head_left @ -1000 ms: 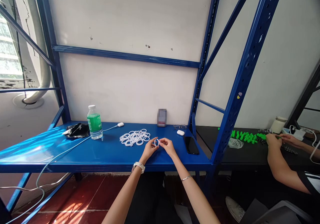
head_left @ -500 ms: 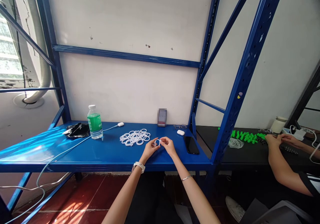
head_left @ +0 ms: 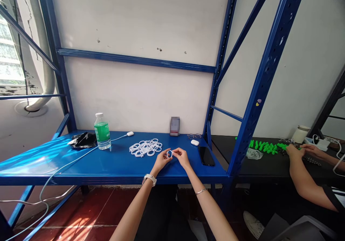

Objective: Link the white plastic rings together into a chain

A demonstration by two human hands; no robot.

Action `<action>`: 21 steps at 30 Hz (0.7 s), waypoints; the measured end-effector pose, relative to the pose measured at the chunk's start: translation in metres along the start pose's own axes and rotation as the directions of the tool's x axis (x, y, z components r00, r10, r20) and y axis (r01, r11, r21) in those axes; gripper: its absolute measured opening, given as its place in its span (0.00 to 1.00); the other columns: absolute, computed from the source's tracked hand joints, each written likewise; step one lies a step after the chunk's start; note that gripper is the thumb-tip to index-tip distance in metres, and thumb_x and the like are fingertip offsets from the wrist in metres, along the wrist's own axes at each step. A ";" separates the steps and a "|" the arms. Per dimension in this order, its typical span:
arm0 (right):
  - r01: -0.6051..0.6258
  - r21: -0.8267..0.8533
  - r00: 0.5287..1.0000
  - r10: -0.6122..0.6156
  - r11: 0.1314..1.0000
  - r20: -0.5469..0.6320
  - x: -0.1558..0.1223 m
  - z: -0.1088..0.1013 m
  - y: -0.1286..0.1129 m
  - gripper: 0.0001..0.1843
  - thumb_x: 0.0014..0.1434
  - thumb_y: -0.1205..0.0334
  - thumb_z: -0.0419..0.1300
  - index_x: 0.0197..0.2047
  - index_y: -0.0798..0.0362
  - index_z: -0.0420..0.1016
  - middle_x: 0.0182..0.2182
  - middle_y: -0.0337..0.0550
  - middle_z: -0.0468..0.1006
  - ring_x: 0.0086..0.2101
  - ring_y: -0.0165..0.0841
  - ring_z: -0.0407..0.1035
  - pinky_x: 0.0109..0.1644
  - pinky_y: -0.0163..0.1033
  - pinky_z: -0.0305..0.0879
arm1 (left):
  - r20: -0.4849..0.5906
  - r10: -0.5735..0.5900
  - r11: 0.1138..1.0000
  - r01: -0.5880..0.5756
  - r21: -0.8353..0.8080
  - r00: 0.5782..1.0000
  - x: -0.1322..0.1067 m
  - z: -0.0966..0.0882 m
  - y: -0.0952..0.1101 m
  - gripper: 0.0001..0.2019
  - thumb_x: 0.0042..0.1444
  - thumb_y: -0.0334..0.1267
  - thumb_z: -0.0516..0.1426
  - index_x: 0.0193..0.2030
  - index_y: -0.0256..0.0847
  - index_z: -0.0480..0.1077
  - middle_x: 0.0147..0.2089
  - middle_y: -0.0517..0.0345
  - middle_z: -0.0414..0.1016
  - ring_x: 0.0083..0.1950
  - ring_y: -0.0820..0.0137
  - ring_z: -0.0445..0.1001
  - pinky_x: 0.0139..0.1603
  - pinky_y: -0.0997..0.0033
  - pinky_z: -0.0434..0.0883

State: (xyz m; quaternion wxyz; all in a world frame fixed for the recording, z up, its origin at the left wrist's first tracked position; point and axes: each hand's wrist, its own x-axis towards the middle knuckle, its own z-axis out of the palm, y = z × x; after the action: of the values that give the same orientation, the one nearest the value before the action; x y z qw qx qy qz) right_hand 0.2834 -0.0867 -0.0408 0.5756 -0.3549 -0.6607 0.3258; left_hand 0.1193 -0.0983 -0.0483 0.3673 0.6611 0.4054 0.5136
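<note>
Between my two hands, just above the blue table (head_left: pixel 118 167), is a small white ring (head_left: pixel 169 154). My left hand (head_left: pixel 162 159) pinches its left side, while the fingertips of my right hand (head_left: pixel 180 156) close on its right side. Fingers cover part of the ring, so its full shape is hidden. A loose pile of similar white rings (head_left: pixel 145 148) lies on the table to the left of my hands and a little farther back.
A water bottle (head_left: pixel 102 131), a black plastic bag (head_left: pixel 83 140) and a white cable plug (head_left: pixel 130 134) stand left. A phone (head_left: pixel 206 156), white earbud case (head_left: pixel 194 142) and glasses (head_left: pixel 194 136) lie right. Beyond the blue post (head_left: pixel 265 68), another person's hands (head_left: pixel 295 151) work beside green pieces (head_left: pixel 266 147).
My hands and the white ring stay almost where they were. The other person's hands have shifted slightly.
</note>
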 end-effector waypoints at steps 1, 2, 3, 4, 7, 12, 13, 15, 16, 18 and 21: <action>-0.002 0.000 1.000 0.002 1.000 -0.002 0.000 0.000 0.000 0.18 0.50 0.44 0.68 0.31 0.52 0.80 0.30 0.45 0.82 0.32 0.40 0.76 0.38 0.42 0.71 | -0.001 -0.001 1.000 0.001 0.001 1.000 0.000 0.000 0.000 0.32 0.45 0.47 0.65 0.58 0.36 0.72 0.32 0.59 0.72 0.29 0.72 0.68 0.33 0.71 0.69; -0.003 0.001 1.000 0.003 1.000 -0.004 0.000 0.000 0.000 0.18 0.50 0.43 0.68 0.30 0.51 0.80 0.30 0.45 0.82 0.32 0.40 0.76 0.38 0.42 0.71 | -0.002 -0.005 1.000 0.005 0.004 1.000 0.000 0.000 0.001 0.32 0.45 0.47 0.65 0.58 0.37 0.72 0.32 0.60 0.72 0.29 0.72 0.68 0.33 0.71 0.69; -0.003 0.001 1.000 0.003 1.000 -0.007 0.000 0.000 0.000 0.18 0.49 0.43 0.68 0.30 0.51 0.80 0.30 0.45 0.82 0.32 0.40 0.76 0.38 0.43 0.71 | -0.003 -0.009 1.000 0.009 0.008 1.000 -0.001 0.000 0.001 0.33 0.44 0.47 0.65 0.58 0.37 0.72 0.32 0.60 0.72 0.29 0.72 0.68 0.33 0.70 0.69; -0.004 -0.001 1.000 0.004 1.000 -0.009 0.000 0.000 0.000 0.18 0.49 0.43 0.68 0.29 0.51 0.80 0.30 0.45 0.82 0.32 0.40 0.76 0.38 0.43 0.71 | -0.004 -0.012 1.000 0.012 0.011 1.000 -0.001 0.000 0.002 0.33 0.44 0.48 0.65 0.58 0.37 0.72 0.32 0.60 0.72 0.29 0.72 0.68 0.33 0.70 0.69; -0.003 -0.005 1.000 0.003 1.000 -0.011 0.000 0.000 -0.001 0.18 0.50 0.44 0.68 0.29 0.51 0.79 0.30 0.45 0.82 0.32 0.41 0.76 0.38 0.43 0.71 | -0.006 -0.013 1.000 0.013 0.012 1.000 -0.001 0.000 0.003 0.33 0.44 0.47 0.65 0.58 0.36 0.72 0.31 0.60 0.71 0.28 0.72 0.67 0.32 0.70 0.68; 0.001 -0.007 1.000 -0.001 1.000 -0.005 0.001 0.000 0.001 0.17 0.50 0.44 0.67 0.28 0.51 0.78 0.29 0.44 0.82 0.33 0.40 0.76 0.39 0.43 0.71 | -0.008 -0.024 1.000 0.024 0.016 1.000 -0.001 0.000 0.003 0.33 0.43 0.48 0.65 0.57 0.38 0.73 0.31 0.60 0.71 0.29 0.72 0.66 0.32 0.71 0.68; 0.001 -0.008 1.000 -0.001 1.000 -0.007 0.001 0.000 0.001 0.17 0.50 0.44 0.67 0.28 0.51 0.78 0.29 0.44 0.82 0.33 0.40 0.76 0.38 0.42 0.71 | -0.007 -0.025 1.000 0.025 0.016 1.000 -0.001 0.000 0.003 0.33 0.43 0.48 0.65 0.57 0.38 0.73 0.32 0.60 0.71 0.29 0.72 0.66 0.32 0.71 0.68; 0.000 -0.009 1.000 0.000 1.000 -0.011 0.001 0.000 0.001 0.18 0.49 0.44 0.67 0.27 0.51 0.77 0.29 0.44 0.82 0.33 0.40 0.76 0.38 0.42 0.70 | -0.005 -0.024 1.000 0.024 0.014 1.000 -0.001 0.000 0.003 0.33 0.43 0.48 0.65 0.58 0.38 0.73 0.32 0.59 0.72 0.29 0.72 0.66 0.32 0.71 0.68; -0.001 -0.008 1.000 0.001 1.000 -0.011 0.001 0.000 0.002 0.18 0.49 0.44 0.67 0.27 0.51 0.77 0.29 0.44 0.82 0.32 0.40 0.76 0.38 0.42 0.70 | -0.005 -0.022 1.000 0.022 0.012 1.000 -0.001 0.000 0.002 0.33 0.44 0.48 0.65 0.58 0.37 0.73 0.32 0.59 0.72 0.29 0.73 0.66 0.32 0.71 0.68; 0.001 -0.007 1.000 -0.002 1.000 -0.010 0.001 0.000 0.002 0.18 0.49 0.44 0.67 0.27 0.51 0.77 0.29 0.44 0.82 0.32 0.40 0.75 0.38 0.42 0.70 | -0.007 -0.017 1.000 0.017 0.010 1.000 -0.001 0.000 0.002 0.33 0.44 0.48 0.65 0.58 0.36 0.72 0.32 0.59 0.72 0.29 0.72 0.67 0.33 0.71 0.68; 0.008 -0.008 1.000 -0.008 1.000 -0.014 0.001 0.001 0.002 0.18 0.50 0.44 0.67 0.26 0.50 0.76 0.28 0.43 0.81 0.32 0.40 0.75 0.37 0.41 0.70 | -0.004 -0.010 1.000 0.010 0.012 1.000 -0.001 0.000 0.002 0.32 0.44 0.47 0.65 0.57 0.36 0.73 0.32 0.59 0.72 0.29 0.72 0.67 0.33 0.71 0.68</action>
State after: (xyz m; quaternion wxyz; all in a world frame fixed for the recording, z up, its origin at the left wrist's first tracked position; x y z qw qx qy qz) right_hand 0.2827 -0.0848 -0.0426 0.5800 -0.3568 -0.6594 0.3185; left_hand 0.1192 -0.1006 -0.0466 0.3651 0.6601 0.4126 0.5106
